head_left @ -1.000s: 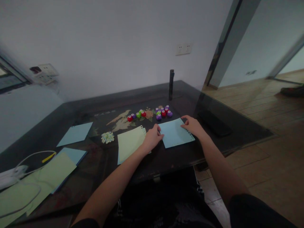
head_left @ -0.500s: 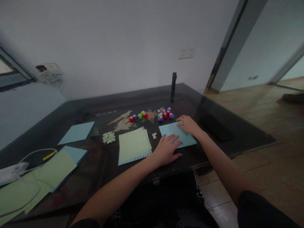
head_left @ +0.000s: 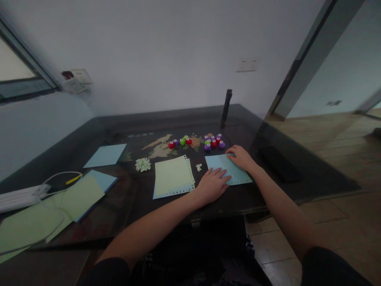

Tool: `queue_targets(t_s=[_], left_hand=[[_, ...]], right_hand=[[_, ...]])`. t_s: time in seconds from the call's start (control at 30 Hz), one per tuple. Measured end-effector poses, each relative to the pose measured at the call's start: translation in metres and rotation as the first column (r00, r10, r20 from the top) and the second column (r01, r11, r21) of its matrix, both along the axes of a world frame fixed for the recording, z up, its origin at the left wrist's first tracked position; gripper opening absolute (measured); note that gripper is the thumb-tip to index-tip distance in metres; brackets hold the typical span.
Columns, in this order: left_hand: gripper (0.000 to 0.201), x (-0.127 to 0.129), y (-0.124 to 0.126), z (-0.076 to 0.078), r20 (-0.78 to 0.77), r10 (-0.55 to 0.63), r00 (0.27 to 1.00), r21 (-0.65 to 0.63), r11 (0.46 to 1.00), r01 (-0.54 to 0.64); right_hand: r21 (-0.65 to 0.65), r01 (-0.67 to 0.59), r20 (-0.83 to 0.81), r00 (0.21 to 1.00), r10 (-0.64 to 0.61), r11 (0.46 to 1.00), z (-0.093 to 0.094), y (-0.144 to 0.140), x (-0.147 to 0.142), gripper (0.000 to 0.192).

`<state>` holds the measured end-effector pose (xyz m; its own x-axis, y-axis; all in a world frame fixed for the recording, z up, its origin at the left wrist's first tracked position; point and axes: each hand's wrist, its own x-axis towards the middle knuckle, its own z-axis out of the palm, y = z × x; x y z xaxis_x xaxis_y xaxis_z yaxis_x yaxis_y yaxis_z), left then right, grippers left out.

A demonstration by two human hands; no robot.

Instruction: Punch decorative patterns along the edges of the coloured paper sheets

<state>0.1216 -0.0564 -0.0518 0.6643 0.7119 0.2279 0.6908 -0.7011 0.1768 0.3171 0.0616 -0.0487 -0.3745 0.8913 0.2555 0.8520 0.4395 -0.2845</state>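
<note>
A light blue loose-leaf sheet (head_left: pixel 218 161) with punched holes along its near edge lies on the dark table in front of me. My left hand (head_left: pixel 212 185) rests on its lower left part, fingers stretched out and slightly spread. At the sheet's upper right edge lies my right hand (head_left: pixel 241 158), with its fingers extended and the thumb side on the paper. Left of my hands is a stack of pale green and blue punched sheets (head_left: pixel 171 174). Between that stack and the blue sheet sits a small cluster of tiny pale pieces (head_left: pixel 199 167).
Beyond the papers are two groups of coloured eyeball-like toys (head_left: pixel 180 142). A pile of pale pieces (head_left: pixel 143 164) lies left of the stack. A black upright stick (head_left: pixel 226 109) stands at the back. More sheets (head_left: pixel 106 155) and a white power strip (head_left: pixel 22 198) are at left; a dark flat object (head_left: pixel 279 163) lies right.
The view has shifted, so the table's things appear further right. My left hand's fingers have drawn closer together, its thumb less spread. Both hands remain on the blue sheet.
</note>
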Motion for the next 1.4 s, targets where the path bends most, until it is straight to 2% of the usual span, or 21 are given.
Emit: queue_targets(t_s=[0.2, 0.3, 0.37, 0.47, 0.53, 0.6, 0.7, 0.77, 0.83, 0.9, 0.97, 1.03, 1.13, 1.27, 1.4], left_hand=[[0.035, 0.000, 0.000, -0.003, 0.020, 0.001, 1.000, 0.027, 1.000, -0.001], [0.036, 0.002, -0.002, 0.003, 0.030, 0.000, 1.000, 0.004, 1.000, 0.000], [0.039, -0.001, -0.002, 0.017, 0.072, -0.016, 0.997, -0.015, 1.000, 0.017], [0.037, -0.023, 0.002, 0.050, 0.222, -0.006, 0.975, -0.056, 0.998, 0.019], [0.034, -0.053, 0.010, 0.070, 0.291, 0.088, 0.953, -0.127, 0.991, -0.052], [0.031, -0.092, 0.019, 0.078, 0.324, 0.209, 0.923, -0.148, 0.974, -0.169], [0.026, -0.150, 0.031, 0.066, 0.247, 0.356, 0.902, -0.131, 0.934, -0.332], [0.024, -0.180, 0.035, 0.050, 0.181, 0.377, 0.908, -0.146, 0.924, -0.354], [0.028, -0.197, 0.036, 0.035, 0.156, 0.401, 0.903, -0.164, 0.912, -0.376], [0.039, -0.205, 0.035, 0.025, 0.133, 0.419, 0.898, -0.183, 0.901, -0.393], [0.052, -0.206, 0.035, 0.020, 0.115, 0.430, 0.896, -0.203, 0.893, -0.402], [0.060, -0.206, 0.037, 0.018, 0.105, 0.436, 0.894, -0.213, 0.888, -0.408], [0.064, -0.206, 0.039, 0.017, 0.092, 0.446, 0.891, -0.193, 0.885, -0.423], [0.065, -0.206, 0.040, 0.016, 0.064, 0.459, 0.886, -0.164, 0.881, -0.444], [0.067, -0.206, 0.039, 0.016, 0.052, 0.472, 0.880, -0.149, 0.875, -0.461]], right_hand=[[0.023, -0.024, -0.006, 1.000, 0.024, 0.999, -0.005, 0.003, 0.001, 0.022], [0.039, -0.018, 0.013, 1.000, 0.017, 0.999, -0.005, 0.001, 0.001, 0.023], [0.073, -0.006, 0.028, 1.000, 0.004, 0.997, -0.001, -0.001, -0.001, 0.026], [0.121, -0.025, -0.006, 1.000, 0.026, 0.992, 0.015, -0.010, -0.008, 0.028], [0.123, -0.062, -0.057, 0.996, 0.070, 0.990, 0.029, -0.018, -0.020, 0.026], [0.092, -0.131, -0.098, 0.985, 0.140, 0.987, 0.042, -0.027, -0.037, 0.023], [0.022, -0.271, -0.111, 0.956, 0.272, 0.962, 0.054, -0.036, -0.074, 0.020], [-0.017, -0.359, -0.067, 0.932, 0.357, 0.933, 0.055, -0.036, -0.102, 0.019], [-0.042, -0.426, 0.006, 0.904, 0.426, 0.904, 0.050, -0.031, -0.131, 0.022], [-0.050, -0.460, 0.052, 0.885, 0.462, 0.887, 0.043, -0.024, -0.157, 0.029], [-0.057, -0.440, 0.095, 0.891, 0.444, 0.896, 0.034, -0.016, -0.176, 0.041], [-0.048, -0.415, 0.134, 0.899, 0.417, 0.909, 0.025, -0.011, -0.186, 0.048], [-0.022, -0.402, 0.145, 0.905, 0.401, 0.915, 0.014, -0.008, -0.190, 0.044], [-0.007, -0.389, 0.062, 0.919, 0.389, 0.921, 0.009, -0.010, -0.187, 0.047], [-0.073, -0.341, -0.148, 0.933, 0.328, 0.937, 0.012, -0.011, -0.187, 0.057]])
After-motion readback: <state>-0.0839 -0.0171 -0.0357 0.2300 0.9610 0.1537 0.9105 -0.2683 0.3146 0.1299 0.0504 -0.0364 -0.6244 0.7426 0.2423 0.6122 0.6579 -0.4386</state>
